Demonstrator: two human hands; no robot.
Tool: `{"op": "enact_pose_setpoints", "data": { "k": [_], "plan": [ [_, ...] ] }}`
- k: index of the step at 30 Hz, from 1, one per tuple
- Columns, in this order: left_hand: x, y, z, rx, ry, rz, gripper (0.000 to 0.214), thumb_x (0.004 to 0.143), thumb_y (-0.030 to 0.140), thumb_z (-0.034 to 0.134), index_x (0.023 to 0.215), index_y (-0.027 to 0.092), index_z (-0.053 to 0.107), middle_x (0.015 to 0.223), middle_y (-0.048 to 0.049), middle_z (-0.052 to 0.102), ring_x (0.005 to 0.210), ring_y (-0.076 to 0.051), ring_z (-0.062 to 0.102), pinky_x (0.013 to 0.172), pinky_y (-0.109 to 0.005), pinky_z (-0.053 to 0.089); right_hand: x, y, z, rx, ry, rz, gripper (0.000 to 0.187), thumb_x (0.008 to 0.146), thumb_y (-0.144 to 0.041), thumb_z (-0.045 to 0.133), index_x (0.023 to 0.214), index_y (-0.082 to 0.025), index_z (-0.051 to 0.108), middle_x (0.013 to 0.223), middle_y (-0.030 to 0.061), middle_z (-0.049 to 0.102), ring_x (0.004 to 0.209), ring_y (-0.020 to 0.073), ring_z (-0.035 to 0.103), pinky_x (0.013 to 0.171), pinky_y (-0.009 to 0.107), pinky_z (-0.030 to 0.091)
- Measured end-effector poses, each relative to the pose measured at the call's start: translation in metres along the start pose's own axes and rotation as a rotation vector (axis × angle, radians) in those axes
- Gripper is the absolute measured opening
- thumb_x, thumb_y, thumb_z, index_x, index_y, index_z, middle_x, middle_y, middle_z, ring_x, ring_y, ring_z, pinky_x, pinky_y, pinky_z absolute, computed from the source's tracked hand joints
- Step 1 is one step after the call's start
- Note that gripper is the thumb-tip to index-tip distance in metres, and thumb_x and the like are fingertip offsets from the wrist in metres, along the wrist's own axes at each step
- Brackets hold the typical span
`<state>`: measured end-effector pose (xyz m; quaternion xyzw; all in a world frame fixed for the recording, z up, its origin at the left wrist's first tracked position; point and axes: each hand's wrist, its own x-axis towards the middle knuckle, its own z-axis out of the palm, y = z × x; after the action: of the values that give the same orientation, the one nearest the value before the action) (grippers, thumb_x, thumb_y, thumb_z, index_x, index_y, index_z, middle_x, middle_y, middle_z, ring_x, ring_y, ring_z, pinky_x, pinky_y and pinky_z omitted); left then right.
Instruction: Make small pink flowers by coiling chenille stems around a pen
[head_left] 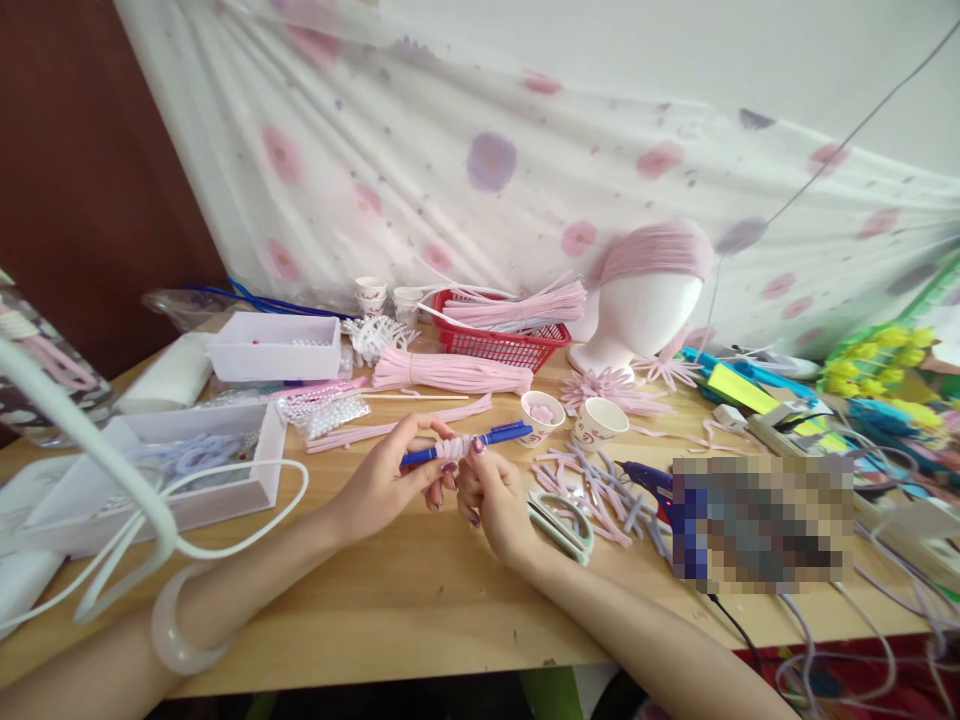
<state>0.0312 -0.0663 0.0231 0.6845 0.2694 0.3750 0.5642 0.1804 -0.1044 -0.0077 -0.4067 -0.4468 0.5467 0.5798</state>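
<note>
A blue pen (507, 433) is held level above the table, with a pale pink pipe cleaner (452, 449) wound in a coil round its middle. My left hand (396, 468) is closed round the pen at its left end and the coil. Beside it, my right hand (496, 500) is closed with the thumb pressed at the coil's right end, the other fingers curled beneath. Green-handled scissors (564, 524) lie just right of my right hand; their blades are hidden. Cut pipe cleaner pieces (600, 485) are scattered beyond them.
Two paper cups (600, 424) stand behind the cut pieces. A blue glue gun (660, 488) lies at right, partly blurred. White boxes (275, 347) stand at left near a white cable (300, 495). Farther back are a red basket (501, 347), pipe cleaner bundles (450, 373) and a foam head (645, 310).
</note>
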Motion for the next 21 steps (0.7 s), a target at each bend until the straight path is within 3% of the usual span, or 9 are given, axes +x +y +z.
{"op": "enact_pose_setpoints", "data": {
  "k": [6,10,12,16,21],
  "plan": [
    [0.004,-0.002,-0.003,-0.066,-0.026,-0.037,0.037,0.083,0.038,0.061,0.111,0.014,0.058,0.072,-0.0009,0.062,0.051,-0.011,0.058,0.044,-0.021,0.043,-0.001,-0.004,-0.006,-0.359,-0.181,-0.098,0.037,0.094,-0.051,0.039,0.074,-0.021,0.048,0.06,-0.0019,0.054,0.04,0.0077,0.035,0.043,0.021,0.033],
    [0.006,-0.004,-0.007,-0.07,-0.025,-0.053,0.041,0.081,0.042,0.064,0.109,0.012,0.063,0.069,-0.0028,0.063,0.052,-0.012,0.059,0.039,-0.02,0.04,0.003,-0.016,-0.011,-0.688,-0.289,-0.254,0.031,0.098,-0.033,0.034,0.077,-0.021,0.053,0.072,0.0035,0.063,0.063,0.0153,0.056,0.065,0.027,0.043],
    [0.007,-0.007,-0.009,-0.047,-0.021,-0.075,0.043,0.081,0.043,0.063,0.111,0.011,0.063,0.067,-0.0027,0.062,0.051,-0.013,0.059,0.037,-0.019,0.039,0.006,-0.019,-0.014,-0.808,-0.317,-0.313,0.024,0.095,-0.024,0.037,0.081,-0.021,0.056,0.077,0.0046,0.065,0.073,0.0176,0.06,0.071,0.028,0.043],
    [0.008,-0.009,-0.011,-0.005,-0.019,-0.095,0.042,0.081,0.043,0.064,0.108,0.012,0.065,0.067,-0.0032,0.063,0.053,-0.014,0.059,0.036,-0.02,0.04,0.009,-0.02,-0.018,-0.969,-0.361,-0.409,0.021,0.089,-0.012,0.04,0.086,-0.021,0.059,0.081,0.0055,0.067,0.072,0.018,0.061,0.069,0.026,0.042],
    [0.009,-0.004,-0.014,-0.056,0.052,-0.085,0.033,0.078,0.04,0.068,0.093,0.011,0.068,0.066,-0.0024,0.064,0.056,-0.013,0.059,0.051,-0.025,0.05,0.01,-0.027,-0.021,-1.151,-0.353,-0.5,0.027,0.089,-0.01,0.039,0.098,-0.021,0.063,0.075,0.0042,0.066,0.063,0.0168,0.057,0.059,0.024,0.035]
  ]
}}
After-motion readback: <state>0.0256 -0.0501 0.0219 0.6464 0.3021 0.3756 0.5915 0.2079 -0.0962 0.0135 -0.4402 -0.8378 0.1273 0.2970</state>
